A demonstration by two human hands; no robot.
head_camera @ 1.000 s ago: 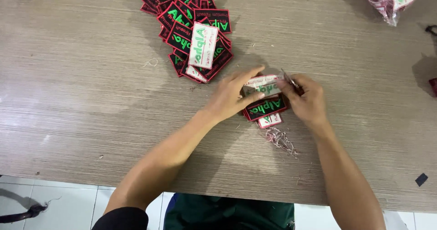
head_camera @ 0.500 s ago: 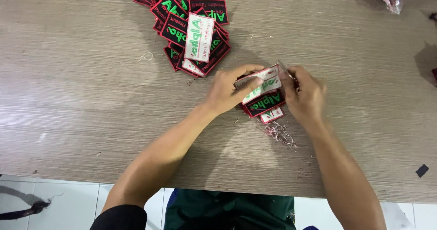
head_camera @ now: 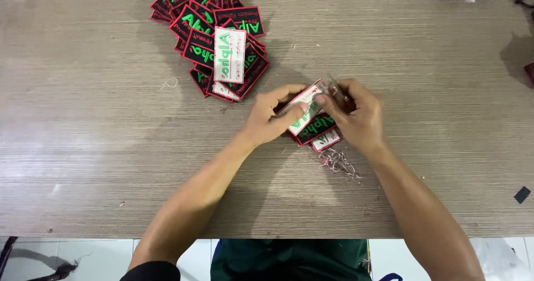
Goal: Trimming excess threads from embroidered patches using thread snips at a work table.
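In the head view, my left hand [head_camera: 272, 117] holds a rectangular patch [head_camera: 303, 110] with its white back side up, the fingers closed on its left end and the thumb on top. My right hand [head_camera: 359, 114] is closed around the other end of this same patch, and it also holds a small thin metal tool [head_camera: 336, 87]; I cannot tell exactly what kind of tool it is. The patch is lifted a little above the worktop [head_camera: 100, 147], near the middle of it.

Just under my hands lie a few more patches [head_camera: 322, 133], black with a red border and green letters, one showing its white back. Beside them, toward me, there is a small heap of cut threads [head_camera: 339, 163].

Farther away and to the left lies a bigger pile of patches [head_camera: 214, 42] of the same kind, spread on the worktop, with one white-backed patch on top. It is well apart from my hands.
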